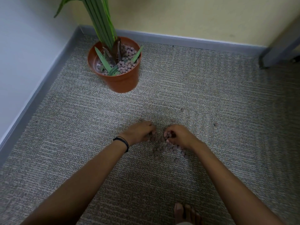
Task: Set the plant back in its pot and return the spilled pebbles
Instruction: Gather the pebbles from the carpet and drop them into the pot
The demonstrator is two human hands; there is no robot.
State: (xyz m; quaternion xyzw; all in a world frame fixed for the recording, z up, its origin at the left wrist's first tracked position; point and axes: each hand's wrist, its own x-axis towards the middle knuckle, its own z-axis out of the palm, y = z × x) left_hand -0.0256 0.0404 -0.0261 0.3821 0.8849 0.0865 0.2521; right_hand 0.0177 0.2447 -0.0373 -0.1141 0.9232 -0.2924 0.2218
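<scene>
A terracotta-coloured plastic pot point(120, 82) stands upright on the carpet near the room's corner. The green plant point(102, 25) stands in it, with brownish pebbles around its base. A loose heap of spilled pebbles point(164, 149) lies on the carpet in front of me, and a few strays point(215, 124) lie further right. My left hand point(139, 133) and my right hand point(177, 136) are down at the heap, facing each other, fingers curled around pebbles. Pebbles show between the right hand's fingers; the left hand's palm is hidden.
Grey carpet point(81, 119) covers the floor. A white wall and grey skirting point(40, 88) run along the left, a yellow wall behind. A grey furniture leg point(279, 49) stands at the far right. My bare foot point(186, 213) is at the bottom edge.
</scene>
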